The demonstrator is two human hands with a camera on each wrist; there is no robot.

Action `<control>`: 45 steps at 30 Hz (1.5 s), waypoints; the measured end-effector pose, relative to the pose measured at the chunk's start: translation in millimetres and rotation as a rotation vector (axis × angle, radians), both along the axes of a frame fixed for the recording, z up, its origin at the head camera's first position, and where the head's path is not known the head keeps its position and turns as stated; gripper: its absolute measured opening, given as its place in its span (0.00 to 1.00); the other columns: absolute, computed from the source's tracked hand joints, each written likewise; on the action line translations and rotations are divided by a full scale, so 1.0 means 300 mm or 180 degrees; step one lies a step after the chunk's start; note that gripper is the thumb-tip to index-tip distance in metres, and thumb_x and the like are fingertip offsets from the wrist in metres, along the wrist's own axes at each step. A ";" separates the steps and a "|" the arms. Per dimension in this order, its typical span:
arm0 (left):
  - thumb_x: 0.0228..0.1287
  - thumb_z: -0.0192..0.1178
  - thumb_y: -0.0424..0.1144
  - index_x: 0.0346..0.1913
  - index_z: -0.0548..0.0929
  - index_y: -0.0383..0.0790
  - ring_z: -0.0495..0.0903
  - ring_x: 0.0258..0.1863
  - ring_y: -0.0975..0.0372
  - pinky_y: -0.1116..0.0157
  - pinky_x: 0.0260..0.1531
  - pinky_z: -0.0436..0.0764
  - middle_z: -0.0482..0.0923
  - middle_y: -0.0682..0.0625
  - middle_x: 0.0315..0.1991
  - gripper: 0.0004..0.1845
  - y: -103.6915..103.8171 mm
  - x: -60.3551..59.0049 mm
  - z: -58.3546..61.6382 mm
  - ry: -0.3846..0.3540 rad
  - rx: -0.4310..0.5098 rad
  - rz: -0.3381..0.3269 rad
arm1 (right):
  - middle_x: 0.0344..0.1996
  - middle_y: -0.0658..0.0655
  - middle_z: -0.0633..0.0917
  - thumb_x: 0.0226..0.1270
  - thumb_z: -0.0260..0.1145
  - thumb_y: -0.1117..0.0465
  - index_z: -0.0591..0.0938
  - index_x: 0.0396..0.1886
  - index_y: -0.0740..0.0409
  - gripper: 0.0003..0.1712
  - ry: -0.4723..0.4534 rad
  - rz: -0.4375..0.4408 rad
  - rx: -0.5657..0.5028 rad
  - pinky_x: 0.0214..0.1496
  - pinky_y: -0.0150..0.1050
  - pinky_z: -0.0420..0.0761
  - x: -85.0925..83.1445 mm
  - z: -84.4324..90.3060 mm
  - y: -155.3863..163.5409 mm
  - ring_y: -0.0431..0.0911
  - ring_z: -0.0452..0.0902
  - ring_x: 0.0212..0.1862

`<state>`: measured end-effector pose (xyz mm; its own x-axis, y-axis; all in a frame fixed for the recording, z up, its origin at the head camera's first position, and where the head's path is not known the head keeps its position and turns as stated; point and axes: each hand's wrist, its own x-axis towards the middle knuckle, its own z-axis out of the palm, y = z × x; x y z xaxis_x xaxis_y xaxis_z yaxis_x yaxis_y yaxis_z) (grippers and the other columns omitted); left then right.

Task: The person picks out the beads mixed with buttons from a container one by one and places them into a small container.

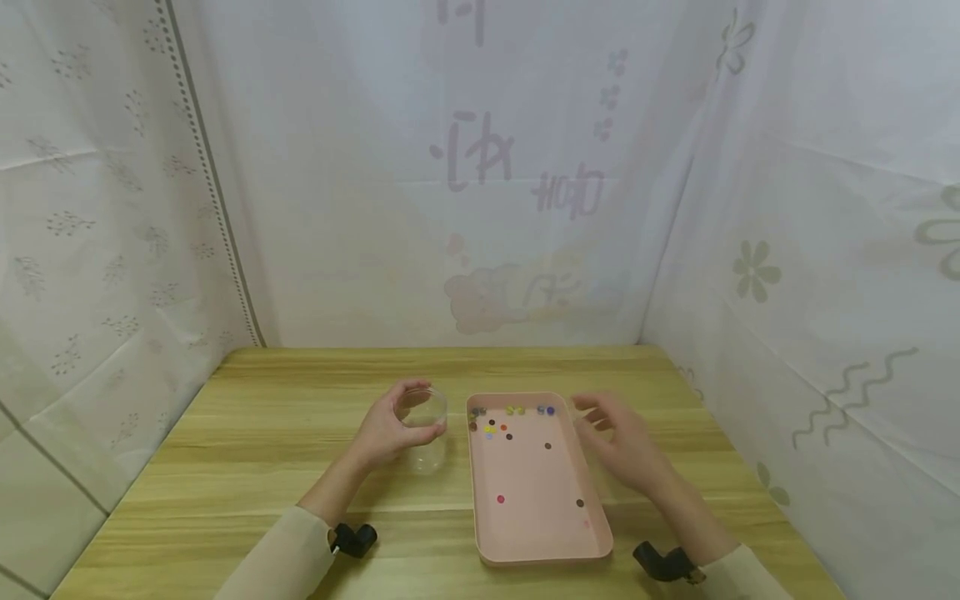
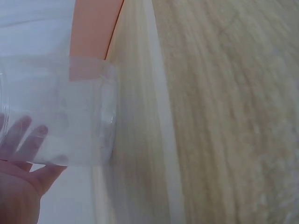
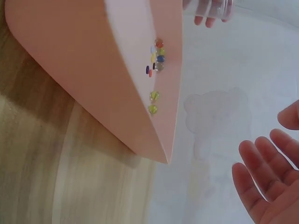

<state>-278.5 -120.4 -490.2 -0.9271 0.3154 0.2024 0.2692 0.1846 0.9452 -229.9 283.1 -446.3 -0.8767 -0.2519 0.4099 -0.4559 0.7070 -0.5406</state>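
My left hand (image 1: 392,427) grips a clear plastic jar (image 1: 427,450) near its rim, thumb on the near side and fingers around the far side. In the left wrist view the see-through jar (image 2: 88,112) stands upright on the table, and nothing shows inside it. Beside the jar lies a pink tray (image 1: 532,533) with small coloured beads (image 1: 489,429) scattered in it, most of them toward the far end. Off the tray's right edge hovers my right hand (image 1: 618,442), its fingers relaxed and slightly bent. Nothing shows between those fingers (image 3: 254,186) in the right wrist view.
Two yellow glass marbles (image 1: 515,410) and a blue one (image 1: 551,410) rest along the tray's far wall. The wood-grain table (image 1: 337,367) is enclosed by white patterned curtains (image 1: 360,208) at the back and both sides.
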 end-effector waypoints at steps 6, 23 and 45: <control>0.64 0.80 0.40 0.74 0.72 0.37 0.77 0.75 0.40 0.28 0.77 0.66 0.81 0.37 0.71 0.40 -0.001 -0.006 -0.011 0.0088 -0.0007 -0.0049 | 0.55 0.62 0.91 0.84 0.65 0.61 0.84 0.65 0.60 0.16 -0.0147 -0.0136 -0.0363 0.49 0.36 0.87 -0.032 0.013 0.021 0.46 0.88 0.48; 0.64 0.80 0.41 0.76 0.71 0.36 0.78 0.73 0.43 0.36 0.74 0.76 0.80 0.35 0.71 0.42 -0.004 -0.014 -0.013 0.0116 -0.0068 0.0009 | 0.60 0.71 0.85 0.85 0.66 0.53 0.82 0.68 0.63 0.23 -0.0922 0.0054 -0.1367 0.48 0.38 0.90 -0.149 0.036 -0.032 0.44 0.89 0.46; 0.64 0.80 0.38 0.76 0.70 0.36 0.77 0.74 0.42 0.35 0.74 0.75 0.76 0.31 0.73 0.42 -0.003 -0.003 -0.013 0.0050 0.0024 -0.0073 | 0.57 0.63 0.85 0.82 0.70 0.55 0.81 0.69 0.59 0.23 -0.1438 0.0378 -0.1389 0.51 0.47 0.90 -0.208 -0.011 -0.223 0.57 0.87 0.49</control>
<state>-279.4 -121.3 -494.1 -0.9164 0.3349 0.2193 0.2880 0.1711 0.9422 -292.2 216.3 -449.5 -0.9634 -0.2514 0.0933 -0.1775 0.3371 -0.9246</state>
